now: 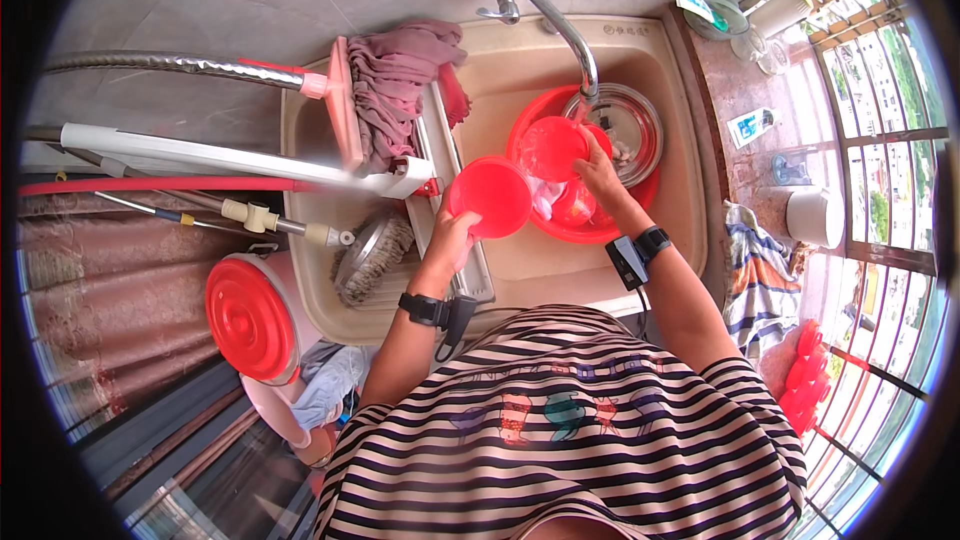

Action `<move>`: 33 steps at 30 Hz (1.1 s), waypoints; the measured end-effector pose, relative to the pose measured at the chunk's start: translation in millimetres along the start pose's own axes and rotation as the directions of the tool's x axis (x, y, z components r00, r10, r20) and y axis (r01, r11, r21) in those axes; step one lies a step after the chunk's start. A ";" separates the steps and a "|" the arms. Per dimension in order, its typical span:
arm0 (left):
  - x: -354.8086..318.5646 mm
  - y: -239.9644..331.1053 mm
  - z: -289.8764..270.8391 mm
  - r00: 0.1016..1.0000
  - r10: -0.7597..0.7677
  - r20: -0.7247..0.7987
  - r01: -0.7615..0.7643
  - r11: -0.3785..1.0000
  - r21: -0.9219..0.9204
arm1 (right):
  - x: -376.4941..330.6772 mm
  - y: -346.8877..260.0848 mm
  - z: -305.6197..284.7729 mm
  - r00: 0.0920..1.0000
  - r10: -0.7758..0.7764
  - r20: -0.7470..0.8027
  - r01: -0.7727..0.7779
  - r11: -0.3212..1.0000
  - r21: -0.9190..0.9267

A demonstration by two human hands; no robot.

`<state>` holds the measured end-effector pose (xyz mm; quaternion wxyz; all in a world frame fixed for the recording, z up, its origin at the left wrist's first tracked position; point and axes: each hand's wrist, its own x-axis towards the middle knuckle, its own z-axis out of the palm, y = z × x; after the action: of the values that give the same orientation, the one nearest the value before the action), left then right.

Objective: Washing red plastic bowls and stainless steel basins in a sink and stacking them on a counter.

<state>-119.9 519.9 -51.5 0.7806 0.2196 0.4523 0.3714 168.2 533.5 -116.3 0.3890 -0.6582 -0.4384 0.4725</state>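
My left hand (453,242) grips the rim of a red round plastic cup (490,196), its open mouth facing up. My right hand (602,178) is closed on the edge of a second red cup (548,148), just left of and below the spout of the faucet (575,35). Clear wet-looking streaks show inside this second cup. Both cups are over or beside a large red basin (612,232) in the beige sink. A shiny round metal bowl (636,140) and some red and whitish items (573,205) lie in the basin; their kind is hard to make out.
On the left, a pink mop (345,105), a mauve cloth (405,60), a round brush mop head (372,260) and long poles rest on the sink. A red-lidded bucket (248,320) stands below. The right ledge holds a striped towel (755,280) and a white container (815,218).
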 end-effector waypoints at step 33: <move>16.4 -1.8 29.5 0.999 -0.029 -0.015 0.030 0.994 0.101 | -59.8 -32.1 32.7 0.939 0.076 0.335 -0.233 0.857 0.460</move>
<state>-88.4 531.3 -47.0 0.7706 0.2496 0.4792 0.3379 119.8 490.3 -78.0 0.4315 -0.4895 -0.3032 0.6944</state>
